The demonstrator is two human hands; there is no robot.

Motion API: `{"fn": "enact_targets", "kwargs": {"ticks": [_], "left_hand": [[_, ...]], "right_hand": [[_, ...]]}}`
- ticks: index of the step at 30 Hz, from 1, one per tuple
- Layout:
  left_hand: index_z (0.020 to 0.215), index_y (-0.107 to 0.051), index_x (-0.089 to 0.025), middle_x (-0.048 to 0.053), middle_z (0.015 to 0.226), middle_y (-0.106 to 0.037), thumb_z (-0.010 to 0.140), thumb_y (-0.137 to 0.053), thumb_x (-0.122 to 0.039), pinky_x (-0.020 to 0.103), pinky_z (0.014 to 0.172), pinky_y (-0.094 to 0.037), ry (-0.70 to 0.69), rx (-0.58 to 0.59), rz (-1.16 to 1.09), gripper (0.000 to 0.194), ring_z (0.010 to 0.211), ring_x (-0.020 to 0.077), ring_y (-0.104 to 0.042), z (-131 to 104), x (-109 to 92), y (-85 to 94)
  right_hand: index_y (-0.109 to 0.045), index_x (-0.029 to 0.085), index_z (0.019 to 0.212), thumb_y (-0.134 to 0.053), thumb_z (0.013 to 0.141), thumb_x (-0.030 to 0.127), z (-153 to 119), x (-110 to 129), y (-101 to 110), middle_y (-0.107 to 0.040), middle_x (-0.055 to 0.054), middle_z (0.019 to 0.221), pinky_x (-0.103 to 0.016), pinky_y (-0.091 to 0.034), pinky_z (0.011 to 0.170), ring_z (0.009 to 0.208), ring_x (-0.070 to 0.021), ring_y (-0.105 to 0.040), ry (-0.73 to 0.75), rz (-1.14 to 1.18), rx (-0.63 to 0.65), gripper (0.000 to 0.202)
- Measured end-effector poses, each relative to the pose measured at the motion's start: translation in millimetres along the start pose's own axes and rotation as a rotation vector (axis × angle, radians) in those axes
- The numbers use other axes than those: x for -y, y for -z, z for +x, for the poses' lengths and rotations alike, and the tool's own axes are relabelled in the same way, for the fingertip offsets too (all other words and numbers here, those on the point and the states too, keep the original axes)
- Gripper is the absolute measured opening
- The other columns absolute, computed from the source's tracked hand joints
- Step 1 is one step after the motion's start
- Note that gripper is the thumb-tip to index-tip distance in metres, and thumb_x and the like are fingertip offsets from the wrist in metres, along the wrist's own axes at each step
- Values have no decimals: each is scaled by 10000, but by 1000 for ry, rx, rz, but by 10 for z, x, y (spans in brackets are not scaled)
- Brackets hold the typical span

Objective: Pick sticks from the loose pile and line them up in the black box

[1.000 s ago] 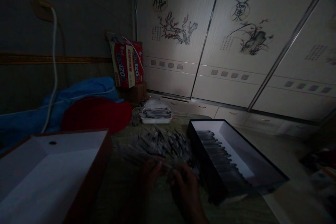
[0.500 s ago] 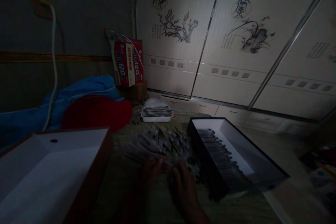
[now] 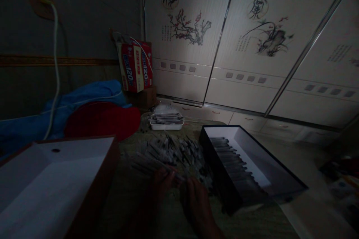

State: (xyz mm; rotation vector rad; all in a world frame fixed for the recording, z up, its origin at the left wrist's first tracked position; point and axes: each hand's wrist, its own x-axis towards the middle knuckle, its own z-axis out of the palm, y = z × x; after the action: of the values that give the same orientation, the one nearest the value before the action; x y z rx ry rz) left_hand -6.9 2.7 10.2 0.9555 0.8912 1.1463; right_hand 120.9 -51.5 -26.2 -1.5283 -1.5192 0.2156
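Observation:
In dim light, my left hand [image 3: 162, 182] is closed around a slim clear pen [image 3: 178, 175] over the table. My right hand [image 3: 195, 196] pinches the same pen at its right end, close beside the left. Finer detail at the fingertips is too dark to make out. Just beyond both hands spreads a loose pile of clear pens with dark parts [image 3: 165, 151]. To the right, a dark-rimmed box [image 3: 276, 158] with a white inside holds a row of similar pens [image 3: 228, 157] along its left side.
A brown-rimmed box with a white inside [image 3: 56, 186] stands at left. Behind the pile is a white tray [image 3: 166, 127] of more pens. Red cloth [image 3: 102, 121] and blue cloth [image 3: 92, 93] lie back left, near a red carton [image 3: 137, 67]. Sliding wardrobe doors [image 3: 190, 59] stand behind.
The view has shifted very slightly. Both hands stay together on the pen, with the right hand a touch lower; the pile and boxes look the same.

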Motion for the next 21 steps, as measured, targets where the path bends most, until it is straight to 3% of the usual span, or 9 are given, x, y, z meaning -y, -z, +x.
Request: {"fn": "enact_targets", "kwargs": {"ticks": [6, 12, 17, 21], "left_hand": [[696, -633, -180, 18, 588, -692, 616, -722, -340, 289, 570, -530, -27, -45, 19, 200, 564, 186, -659, -6, -52, 4], [671, -621, -178, 16, 537, -683, 594, -735, -343, 280, 524, -520, 10, -16, -15, 215, 513, 181, -647, 7, -21, -4], [673, -624, -184, 16, 570, -695, 585, -720, -346, 289, 558, -527, -5, -83, -1, 208, 543, 186, -656, 7, -42, -9], [690, -614, -177, -1, 560, -686, 602, -681, -392, 301, 561, -526, 6, -101, 92, 242, 545, 190, -655, -23, -91, -20]], "right_hand": [[-571, 226, 859, -328, 929, 361, 39, 118, 78, -602, -7, 680, -219, -427, 527, 584, -138, -564, -68, 137, 86, 287], [-621, 223, 811, -411, 879, 429, 10, 42, 28, -630, -55, 715, -268, -461, 634, 702, -188, -604, -57, 107, 11, 302], [-597, 228, 859, -352, 917, 370, 33, 116, 81, -615, -5, 662, -222, -437, 524, 567, -142, -574, -74, 174, 71, 290], [-597, 235, 779, -386, 897, 426, 56, 124, 77, -594, -8, 608, -233, -438, 514, 551, -156, -569, -54, 204, 58, 308]]}}
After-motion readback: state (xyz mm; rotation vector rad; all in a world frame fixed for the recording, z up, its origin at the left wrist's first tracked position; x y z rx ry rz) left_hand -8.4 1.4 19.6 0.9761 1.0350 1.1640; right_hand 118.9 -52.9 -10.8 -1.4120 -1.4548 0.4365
